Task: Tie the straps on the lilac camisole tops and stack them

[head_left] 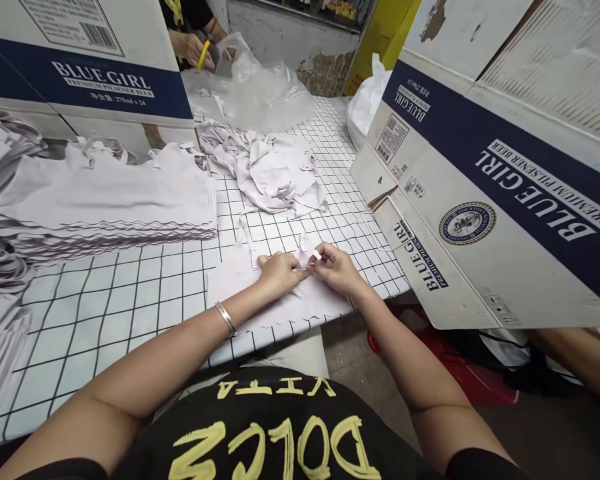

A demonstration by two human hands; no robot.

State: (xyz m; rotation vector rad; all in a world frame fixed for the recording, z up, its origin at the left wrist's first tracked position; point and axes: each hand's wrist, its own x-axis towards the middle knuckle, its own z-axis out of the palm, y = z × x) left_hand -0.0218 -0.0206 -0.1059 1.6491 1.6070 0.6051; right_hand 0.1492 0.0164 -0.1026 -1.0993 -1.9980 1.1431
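pale fabric garment lies flat near surface edge, likely for easy reach; fingers of left hand pinch garment top, apparently steadying it; fingers of right hand clamped on strap.

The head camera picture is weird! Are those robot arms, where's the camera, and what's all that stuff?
No robot here: those are a person's bare arms. The camera sits on that person's head, looking forward and down. The right hand pinches a thin strap; the left hand is right beside it, over a pale garment on a checked tablecloth. Behind lies a rumpled pile of cloth, and to the left a neat stack. Across the table, another person's hand is near clear plastic.
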